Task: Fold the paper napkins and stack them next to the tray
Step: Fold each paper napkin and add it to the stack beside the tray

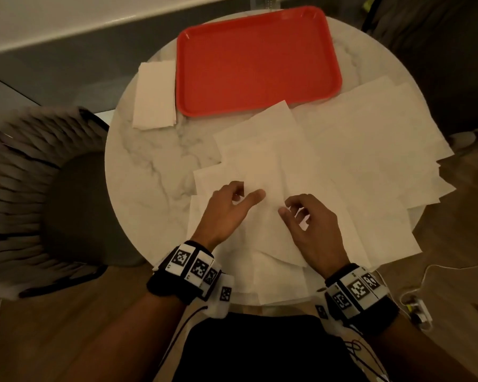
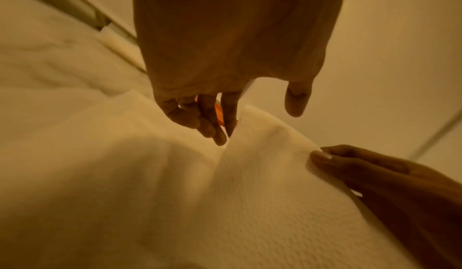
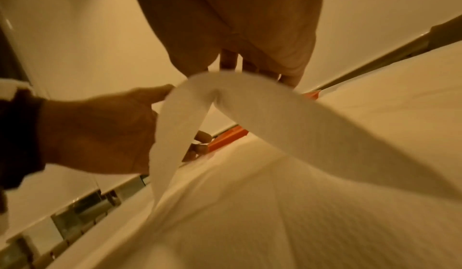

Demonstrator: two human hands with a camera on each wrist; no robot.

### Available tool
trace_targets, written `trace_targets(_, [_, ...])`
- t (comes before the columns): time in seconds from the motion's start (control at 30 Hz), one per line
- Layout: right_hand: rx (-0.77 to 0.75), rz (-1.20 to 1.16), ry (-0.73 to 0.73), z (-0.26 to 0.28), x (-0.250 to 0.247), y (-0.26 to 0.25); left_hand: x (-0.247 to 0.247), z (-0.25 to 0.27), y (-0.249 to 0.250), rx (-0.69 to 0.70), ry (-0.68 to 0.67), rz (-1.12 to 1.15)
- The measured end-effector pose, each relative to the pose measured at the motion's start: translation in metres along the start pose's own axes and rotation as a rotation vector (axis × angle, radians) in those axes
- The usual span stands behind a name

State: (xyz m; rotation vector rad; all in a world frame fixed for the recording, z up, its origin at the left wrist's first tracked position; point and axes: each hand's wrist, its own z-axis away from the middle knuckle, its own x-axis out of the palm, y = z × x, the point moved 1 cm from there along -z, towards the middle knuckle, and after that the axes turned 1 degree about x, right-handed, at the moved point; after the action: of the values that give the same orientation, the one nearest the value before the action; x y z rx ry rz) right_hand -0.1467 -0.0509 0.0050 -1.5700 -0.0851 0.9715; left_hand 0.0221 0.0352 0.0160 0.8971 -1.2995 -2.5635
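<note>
Near the round marble worktop (image 1: 138, 172) edge, the left hand (image 1: 226, 208) and right hand (image 1: 312, 224) each pinch the lifted edge of a white paper napkin (image 1: 262, 172) atop spread napkins, with a folded stack (image 1: 154, 95) beside the red tray (image 1: 257, 59).

On the round marble table (image 1: 149, 172), a red plastic tray (image 1: 257, 59) is sitting at twelve o'clock, a stack of folded white paper napkins (image 1: 154, 96) is lying just beside it at ten o'clock, and unfolded white paper napkins (image 1: 370, 150) are overlapping from three to six o'clock.
</note>
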Motion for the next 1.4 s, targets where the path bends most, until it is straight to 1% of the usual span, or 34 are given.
trace_targets(0.03, [-0.007, -0.041, -0.002, 0.0, -0.002, -0.006, 0.0, 0.001, 0.004, -0.028, -0.037, 0.121])
trace_targets(0.1, [-0.032, -0.124, -0.018, 0.0, -0.007, -0.017, -0.003, 0.002, 0.013, -0.043, -0.111, 0.317])
trace_targets(0.17, [-0.046, -0.191, -0.059, -0.002, -0.009, -0.025, -0.01, 0.005, 0.022, -0.017, -0.156, 0.468])
trace_targets(0.2, [-0.019, -0.251, -0.075, -0.005, -0.008, -0.028, -0.016, 0.007, 0.026, -0.001, -0.171, 0.543])
trace_targets(0.23, [0.06, -0.354, -0.082, -0.009, -0.007, -0.031, -0.022, 0.009, 0.03, 0.011, -0.19, 0.625])
trace_targets(0.33, [0.446, -0.854, -0.154, -0.019, 0.002, -0.041, -0.047, 0.012, 0.04, 0.022, -0.278, 0.859])
trace_targets(0.37, [0.547, -0.995, -0.19, -0.021, 0.005, -0.045, -0.057, 0.011, 0.042, 0.023, -0.272, 0.864])
trace_targets(0.4, [0.612, -1.082, -0.21, -0.024, 0.008, -0.048, -0.066, 0.01, 0.045, 0.029, -0.242, 0.817])
trace_targets(0.43, [0.635, -1.113, -0.214, -0.028, 0.011, -0.05, -0.076, 0.007, 0.046, 0.038, -0.195, 0.737])
trace_targets(0.5, [0.604, -1.048, -0.17, -0.037, 0.018, -0.056, -0.095, 0.001, 0.042, 0.079, -0.086, 0.548])
trace_targets(0.57, [0.533, -0.901, -0.105, -0.051, 0.025, -0.062, -0.116, -0.007, 0.031, 0.148, 0.003, 0.356])
trace_targets(0.67, [0.454, -0.703, -0.063, -0.07, 0.038, -0.067, -0.144, -0.017, 0.015, 0.2, 0.055, 0.131])
trace_targets(0.8, [0.454, -0.588, -0.101, -0.085, 0.064, -0.082, -0.164, -0.026, 0.008, 0.237, 0.094, 0.044])
trace_targets(0.87, [0.431, -0.547, -0.127, -0.089, 0.08, -0.095, -0.164, -0.029, 0.011, 0.252, 0.073, 0.03])
trace_targets(0.93, [0.431, -0.617, -0.166, -0.091, 0.096, -0.11, -0.16, -0.029, 0.017, 0.264, -0.027, 0.05])
trace_targets(1.0, [0.51, -0.822, -0.216, -0.094, 0.108, -0.127, -0.155, -0.032, 0.02, 0.295, -0.163, 0.087])
trace_targets(1.03, [0.545, -0.919, -0.23, -0.095, 0.113, -0.134, -0.157, -0.034, 0.021, 0.327, -0.19, 0.11])
trace_targets(1.07, [0.557, -0.997, -0.233, -0.098, 0.117, -0.139, -0.162, -0.037, 0.02, 0.368, -0.158, 0.136])
trace_targets(1.1, [0.544, -1.045, -0.222, -0.1, 0.122, -0.142, -0.171, -0.042, 0.019, 0.404, -0.067, 0.162])
trace_targets(1.13, [0.514, -1.035, -0.195, -0.103, 0.126, -0.142, -0.181, -0.049, 0.014, 0.411, 0.057, 0.18])
trace_targets(1.17, [0.483, -0.964, -0.153, -0.105, 0.131, -0.142, -0.192, -0.056, 0.007, 0.366, 0.156, 0.204])
trace_targets(1.2, [0.456, -0.864, -0.117, -0.108, 0.135, -0.142, -0.202, -0.064, 0.0, 0.278, 0.187, 0.225])
trace_targets(1.23, [0.436, -0.782, -0.099, -0.112, 0.139, -0.141, -0.209, -0.072, -0.005, 0.171, 0.123, 0.27])
trace_targets(1.27, [0.421, -0.726, -0.099, -0.116, 0.144, -0.142, -0.213, -0.08, -0.012, 0.08, 0.0, 0.315])
trace_targets(1.3, [0.41, -0.688, -0.109, -0.121, 0.149, -0.144, -0.215, -0.086, -0.017, 0.026, -0.102, 0.333])
trace_targets(1.33, [0.394, -0.657, -0.118, -0.125, 0.153, -0.147, -0.218, -0.093, -0.021, 0.019, -0.14, 0.314])
trace_targets(1.37, [0.375, -0.637, -0.124, -0.131, 0.157, -0.15, -0.222, -0.101, -0.022, 0.038, -0.128, 0.295])
trace_targets(1.4, [0.36, -0.63, -0.13, -0.137, 0.159, -0.152, -0.228, -0.112, -0.023, 0.065, -0.078, 0.281])
